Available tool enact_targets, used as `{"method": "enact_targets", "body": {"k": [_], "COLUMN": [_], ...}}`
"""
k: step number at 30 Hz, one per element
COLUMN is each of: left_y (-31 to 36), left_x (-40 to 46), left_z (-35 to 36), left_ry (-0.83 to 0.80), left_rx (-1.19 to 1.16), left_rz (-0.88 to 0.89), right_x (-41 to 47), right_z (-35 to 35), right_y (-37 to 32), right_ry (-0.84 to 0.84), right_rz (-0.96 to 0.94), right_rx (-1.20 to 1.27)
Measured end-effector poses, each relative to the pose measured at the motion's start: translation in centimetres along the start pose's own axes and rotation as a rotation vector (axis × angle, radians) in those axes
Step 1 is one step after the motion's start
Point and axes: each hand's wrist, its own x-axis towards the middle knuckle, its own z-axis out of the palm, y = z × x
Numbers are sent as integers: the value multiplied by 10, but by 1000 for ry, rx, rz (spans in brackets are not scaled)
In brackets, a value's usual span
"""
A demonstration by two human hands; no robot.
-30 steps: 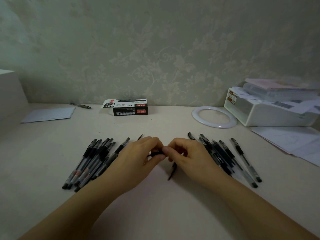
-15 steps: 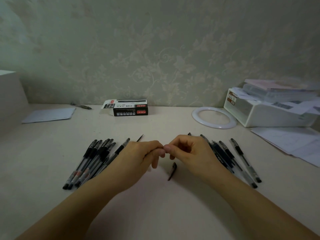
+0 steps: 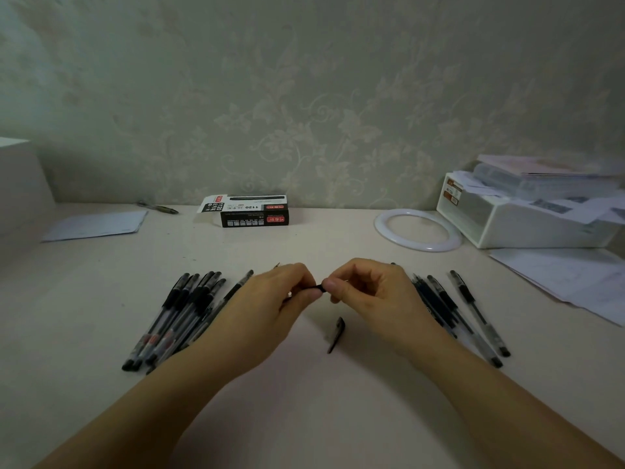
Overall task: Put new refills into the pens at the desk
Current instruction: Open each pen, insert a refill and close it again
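A pen [image 3: 316,288] was held above the middle of the table [image 3: 304,418], only a short dark stretch of it showing between the two hands. The left hand [image 3: 270,309] had its fingers curled round the pen's body, a thin tip poking out past the knuckles toward the wall. The right hand [image 3: 375,296] pinched the pen's near end between thumb and forefinger, the other fingers loosely bent — both forearms came in low from the near edge and met at the centre.

Just below the hands a black pen cap [image 3: 336,334] lay alone on bare table. A bundle of pens on the left [image 3: 176,319] lay fanned beside the left wrist, and a row of pens on the right [image 3: 466,313] lay beside the right wrist.

Well back, near the wall, stood a refill box [image 3: 250,211] with its flap open, a white ring [image 3: 417,230], a white tray of papers [image 3: 527,214] — and a loose sheet [image 3: 94,225] at far left.
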Motion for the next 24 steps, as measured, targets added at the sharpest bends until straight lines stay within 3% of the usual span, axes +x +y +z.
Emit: {"method": "enact_targets", "body": {"k": [9,16,24], "left_y": [0,2,0], "left_x": [0,-1,-1], "left_z": [0,-1,-1], "left_ry": [10,6,10], "left_rx": [10,6,4], "left_rz": [-24,5,-19], "right_x": [-2,0,0], "right_z": [-2,-1,-3], "right_y": [-5,-2,-2], "right_ry": [-24,-2,-41], "right_rz": [3,59,29], "right_rx": [113,-47,-36]}}
